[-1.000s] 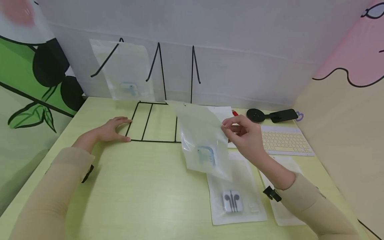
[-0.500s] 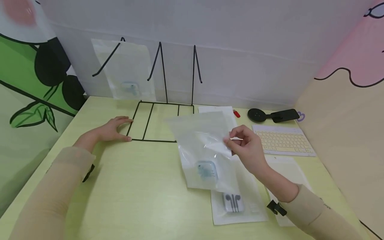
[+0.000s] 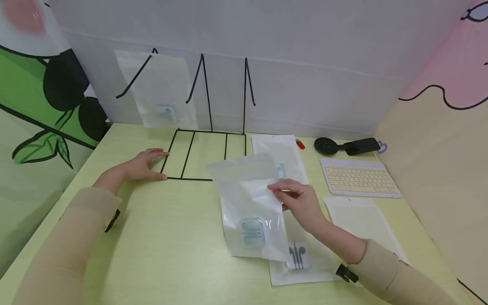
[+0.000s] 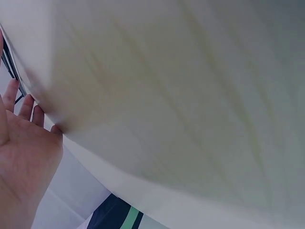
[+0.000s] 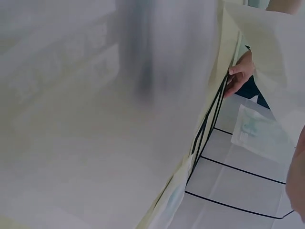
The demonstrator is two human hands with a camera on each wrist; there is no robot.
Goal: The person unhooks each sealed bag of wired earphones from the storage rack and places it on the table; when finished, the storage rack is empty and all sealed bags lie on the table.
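Note:
My right hand (image 3: 299, 201) pinches the right edge of a clear-fronted white bag (image 3: 244, 186), which tilts over the table. A small case with light blue markings shows inside its lower part. Spread out, my left hand (image 3: 142, 165) touches the left side of the base of a black wire rack (image 3: 187, 154), thumb near the front corner. The rack's three hooks rise at the back, and a similar bag (image 3: 160, 84) hangs on the left one. The left wrist view shows my left hand (image 4: 28, 157) at the table edge; the held bag (image 5: 281, 52) appears in the right wrist view.
Under the held bag lies a bag (image 3: 305, 275) with an earphone box. Another bag (image 3: 274, 146) lies right of the rack, and one (image 3: 362, 216) lies farther right. A keyboard (image 3: 360, 178), a black disc-ended object (image 3: 325, 146) and a red piece (image 3: 300, 145) are nearby.
My right hand has moved the held bag down toward me and slightly left, away from the rack, uncovering the bag behind it. My left hand has stayed at the rack base.

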